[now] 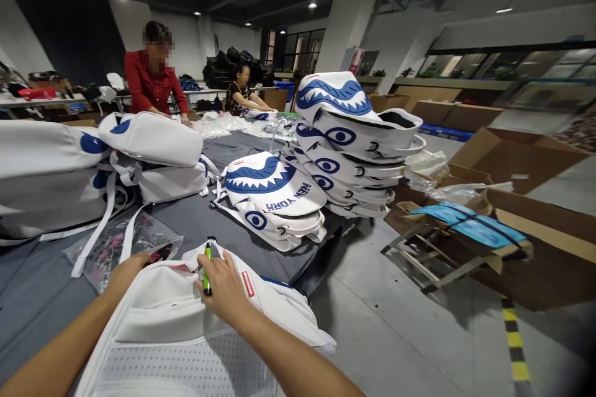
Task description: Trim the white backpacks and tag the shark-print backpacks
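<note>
A white backpack (161,322) lies in front of me, its perforated mesh panel nearest and a small red label (248,284) on its right side. My right hand (223,285) is closed on a slim green-and-black tool (207,270), which looks like a marker, held upright. Its fingers also rest against the fabric at the top of the bag. At the bag's upper left edge, my left hand (128,276) is closed on the rim, with its fingertips partly hidden. Just beyond it, a clear plastic bag (100,260) with pink print lies on the dark grey table cover (186,220).
White backpacks with blue shark-mouth prints are stacked ahead (274,192) and to the right (358,130). More white bags (56,180) stand at left. Two people (153,84) work across the table. A folding stool (442,254) and open cartons (549,242) occupy the right-hand floor.
</note>
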Demonstrator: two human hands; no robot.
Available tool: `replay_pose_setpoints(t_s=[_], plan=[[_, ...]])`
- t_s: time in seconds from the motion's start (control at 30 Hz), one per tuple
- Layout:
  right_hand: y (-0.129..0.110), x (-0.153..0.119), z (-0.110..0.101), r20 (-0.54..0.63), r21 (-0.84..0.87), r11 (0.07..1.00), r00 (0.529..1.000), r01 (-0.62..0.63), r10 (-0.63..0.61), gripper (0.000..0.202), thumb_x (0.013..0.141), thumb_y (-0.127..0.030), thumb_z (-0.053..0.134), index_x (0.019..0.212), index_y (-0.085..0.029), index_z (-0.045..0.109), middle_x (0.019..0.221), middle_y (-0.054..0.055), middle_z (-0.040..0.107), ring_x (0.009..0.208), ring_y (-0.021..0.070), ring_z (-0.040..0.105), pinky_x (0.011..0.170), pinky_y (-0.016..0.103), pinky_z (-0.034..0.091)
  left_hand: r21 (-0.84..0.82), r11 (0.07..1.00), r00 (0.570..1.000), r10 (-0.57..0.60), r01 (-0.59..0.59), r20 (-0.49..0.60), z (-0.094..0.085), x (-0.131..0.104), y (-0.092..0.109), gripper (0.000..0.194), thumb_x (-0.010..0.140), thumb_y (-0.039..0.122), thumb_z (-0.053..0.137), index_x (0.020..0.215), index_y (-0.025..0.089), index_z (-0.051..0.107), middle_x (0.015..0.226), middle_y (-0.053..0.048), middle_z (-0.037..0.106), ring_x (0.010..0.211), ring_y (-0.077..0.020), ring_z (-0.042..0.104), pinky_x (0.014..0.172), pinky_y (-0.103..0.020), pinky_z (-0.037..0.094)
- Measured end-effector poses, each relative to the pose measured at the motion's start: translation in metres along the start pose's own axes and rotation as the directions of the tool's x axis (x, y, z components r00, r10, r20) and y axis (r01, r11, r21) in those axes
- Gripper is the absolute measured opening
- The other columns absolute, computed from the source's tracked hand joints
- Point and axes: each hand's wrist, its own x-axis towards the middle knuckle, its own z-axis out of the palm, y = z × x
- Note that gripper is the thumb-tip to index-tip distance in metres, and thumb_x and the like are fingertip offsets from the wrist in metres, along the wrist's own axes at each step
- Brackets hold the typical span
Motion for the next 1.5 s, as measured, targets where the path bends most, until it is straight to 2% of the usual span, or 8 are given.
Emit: replay_pose_setpoints(t_s=[0.23,0.43,0.67,0.77,0.93,1.17,1.33,1.5], plan=[[-0.009,0.002,-0.039,-0.279,0.109,0.989,0.958,0.096,-0.063,0.036,0.092,-0.034,0.058,0.125,-0.022,0.063,0.149,0.019,0.052,0.139,0.0317,0.05,0.116,0.063,0.034,-0.598,0.799,0.832,-0.286,-0.068,-0.476,-0.065,-0.036,0.04,0.046,0.084,0.054,0.053,0.102,0.017,0.074,0.09,-0.004,0.075,0.083,-0.0212,0.067,0.08,-0.031,0.058],[-0.056,0.022,-0.095,-0.22,0.603,0.797,0.954,-0.033,0.206,0.026,0.092,-0.043,0.057,0.104,-0.022,0.065,0.071,0.002,0.068,0.061,0.0175,0.063,0.07,0.036,0.056,-0.756,0.476,0.816,-0.126,-0.449,-0.564,-0.085,-0.101,0.118,0.029,0.089,0.043,0.065,0.091,0.015,0.074,0.082,-0.002,0.075,0.071,-0.0156,0.071,0.068,-0.027,0.064],[-0.077,0.014,-0.106,0.59,0.791,0.09,0.793,-0.605,0.152,0.056,0.072,-0.071,0.075,0.074,-0.019,0.054,0.049,-0.008,0.048,0.035,0.0033,0.032,0.041,0.02,0.033,0.22,0.549,0.229,0.634,-0.807,-0.739,-0.08,-0.134,0.112,0.033,0.099,0.013,0.048,0.125,0.017,0.068,0.119,-0.011,0.074,0.119,-0.0199,0.067,0.102,-0.037,0.059],[-0.075,0.013,-0.113,0.656,0.74,0.093,0.745,-0.666,0.121,0.054,0.067,-0.065,0.082,0.084,-0.019,0.06,0.055,-0.006,0.053,0.042,0.0068,0.047,0.04,0.017,0.03,0.423,0.524,0.156,0.745,-0.739,-0.649,-0.08,-0.136,0.104,0.03,0.098,0.013,0.05,0.123,0.014,0.067,0.113,-0.008,0.075,0.116,-0.0187,0.067,0.1,-0.033,0.06],[-0.065,0.014,-0.107,0.603,0.728,0.3,0.784,-0.617,0.148,0.047,0.071,-0.057,0.081,0.088,-0.016,0.068,0.058,-0.002,0.06,0.046,0.0081,0.048,0.041,0.018,0.027,0.317,0.584,0.249,0.689,-0.747,-0.681,-0.067,-0.143,0.103,0.039,0.094,0.011,0.056,0.132,0.017,0.062,0.13,-0.011,0.068,0.131,-0.0234,0.056,0.108,-0.041,0.055],[-0.069,0.006,-0.1,0.455,0.763,0.448,0.88,-0.465,0.139,0.03,0.071,-0.044,0.084,0.082,-0.018,0.072,0.078,0.001,0.069,0.07,0.0131,0.06,0.065,0.025,0.049,-0.75,0.506,0.891,0.093,-0.426,-0.443,-0.049,-0.164,0.108,0.024,0.095,0.034,0.062,0.108,0.015,0.069,0.092,-0.007,0.074,0.081,-0.0153,0.07,0.066,-0.022,0.055],[-0.069,0.003,-0.103,0.528,0.735,0.54,0.846,-0.41,-0.075,0.022,0.079,-0.04,0.079,0.079,-0.019,0.072,0.073,0.001,0.07,0.067,0.0137,0.062,0.063,0.026,0.049,-0.786,0.398,0.881,0.239,-0.473,-0.409,-0.047,-0.166,0.102,0.023,0.096,0.031,0.062,0.084,0.014,0.069,0.074,-0.003,0.071,0.067,-0.0112,0.065,0.063,-0.02,0.052],[-0.058,0.003,-0.091,0.14,0.452,0.884,0.97,0.115,-0.198,0.013,0.091,-0.021,0.062,0.087,-0.021,0.075,0.082,0.004,0.075,0.079,0.0174,0.069,0.074,0.029,0.052,-0.31,0.623,0.647,0.433,-0.718,-0.628,-0.042,-0.175,0.099,0.005,0.093,0.018,0.065,0.089,0.016,0.067,0.074,-0.002,0.07,0.067,-0.012,0.065,0.064,-0.023,0.051]])
